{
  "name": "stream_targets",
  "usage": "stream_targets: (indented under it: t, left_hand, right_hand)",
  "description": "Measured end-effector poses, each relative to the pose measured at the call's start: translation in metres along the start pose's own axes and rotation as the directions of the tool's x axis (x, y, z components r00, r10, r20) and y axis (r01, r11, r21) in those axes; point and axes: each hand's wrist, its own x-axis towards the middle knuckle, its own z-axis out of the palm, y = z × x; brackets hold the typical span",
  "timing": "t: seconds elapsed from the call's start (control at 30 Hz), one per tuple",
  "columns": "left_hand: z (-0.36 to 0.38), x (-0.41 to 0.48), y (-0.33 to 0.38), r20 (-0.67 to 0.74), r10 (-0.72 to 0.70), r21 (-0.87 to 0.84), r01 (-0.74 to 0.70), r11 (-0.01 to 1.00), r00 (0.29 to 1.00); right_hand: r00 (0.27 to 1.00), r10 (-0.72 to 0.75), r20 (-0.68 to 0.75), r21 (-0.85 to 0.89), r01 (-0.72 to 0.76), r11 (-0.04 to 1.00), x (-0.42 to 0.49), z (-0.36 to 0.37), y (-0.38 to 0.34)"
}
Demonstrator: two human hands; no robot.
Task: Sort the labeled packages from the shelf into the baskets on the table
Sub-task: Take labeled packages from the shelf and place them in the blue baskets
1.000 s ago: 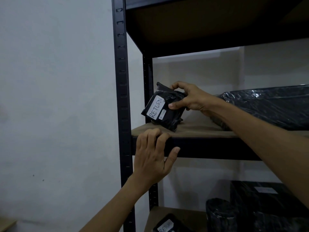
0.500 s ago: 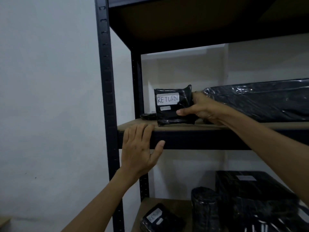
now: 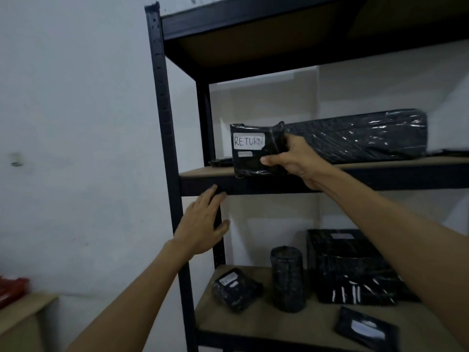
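A small black package (image 3: pixel 253 161) with a white label reading RETURN stands upright at the front edge of the middle shelf board (image 3: pixel 203 171). My right hand (image 3: pixel 294 158) grips its right side, thumb on the front face. My left hand (image 3: pixel 203 224) hangs just below the shelf's black front rail, fingers apart, fingertips close to the rail, holding nothing. A flat dark item (image 3: pixel 220 161) lies on the shelf behind the package to the left.
A long black wrapped parcel (image 3: pixel 360 135) fills the middle shelf to the right. The lower shelf (image 3: pixel 253 326) carries a small labeled package (image 3: pixel 236 288), a black cylinder (image 3: pixel 288 278), a big black box (image 3: pixel 355 268) and a flat labeled pouch (image 3: pixel 365 329). A table edge (image 3: pixel 22 313) with something red (image 3: pixel 12 288) sits at lower left.
My right hand turned the tilted RETURN package upright and drew it to the shelf's front edge. My left hand slipped off the rail and now hangs below it. The view pulled back.
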Motion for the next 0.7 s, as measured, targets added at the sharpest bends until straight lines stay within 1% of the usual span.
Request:
stream_targets:
  t: [0.03,0.07,0.1,0.13,0.17,0.3,0.37,0.43,0.5,0.6,0.7]
  left_hand:
    - [-0.007,-0.008,0.006,0.143,-0.036,-0.039,0.042,0.998,0.989]
    - [-0.014,-0.015,0.014,0.316,-0.090,-0.075,0.119,0.990,0.945]
    - [-0.021,-0.025,0.022,0.469,-0.123,-0.095,0.188,0.977,0.875]
    - [-0.027,-0.035,0.030,0.568,-0.123,-0.098,0.216,0.971,0.813]
    - [-0.032,-0.047,0.038,0.606,-0.105,-0.098,0.205,0.974,0.789]
    - [-0.046,-0.096,0.070,0.544,-0.059,-0.201,0.198,0.959,0.837]
    - [-0.054,-0.122,0.092,0.548,-0.036,-0.262,0.213,0.941,0.836]
    - [-0.060,-0.149,0.117,0.560,-0.010,-0.327,0.232,0.916,0.829]
    - [-0.063,-0.176,0.143,0.557,0.009,-0.378,0.244,0.893,0.831]
    - [-0.060,-0.216,0.184,0.566,0.030,-0.461,0.286,0.840,0.824]
    - [-0.057,-0.249,0.232,0.544,0.053,-0.497,0.270,0.825,0.838]
  right_hand:
    - [1.000,0.006,0.000,-0.005,-0.006,1.000,-0.015,-0.002,-0.005]
    - [1.000,0.013,-0.001,-0.020,-0.013,1.000,-0.029,-0.004,-0.009]
    - [1.000,0.022,0.000,-0.039,-0.022,0.999,-0.045,-0.006,-0.013]
    - [1.000,0.031,0.001,-0.053,-0.031,0.998,-0.062,-0.008,-0.017]
    - [0.999,0.047,-0.004,-0.053,-0.047,0.997,-0.080,-0.009,-0.020]
    - [0.990,0.131,-0.053,-0.022,-0.132,0.991,-0.157,-0.011,-0.035]
    - [0.983,0.167,-0.075,0.001,-0.168,0.986,-0.194,-0.013,-0.040]
    - [0.970,0.221,-0.098,0.082,-0.213,0.974,-0.234,-0.018,-0.041]
    - [0.956,0.272,-0.111,0.125,-0.258,0.958,-0.278,-0.025,-0.041]
    - [0.940,0.330,-0.087,0.143,-0.316,0.938,-0.344,-0.037,-0.039]
    - [0.920,0.381,-0.088,0.146,-0.367,0.919,-0.405,-0.057,-0.040]
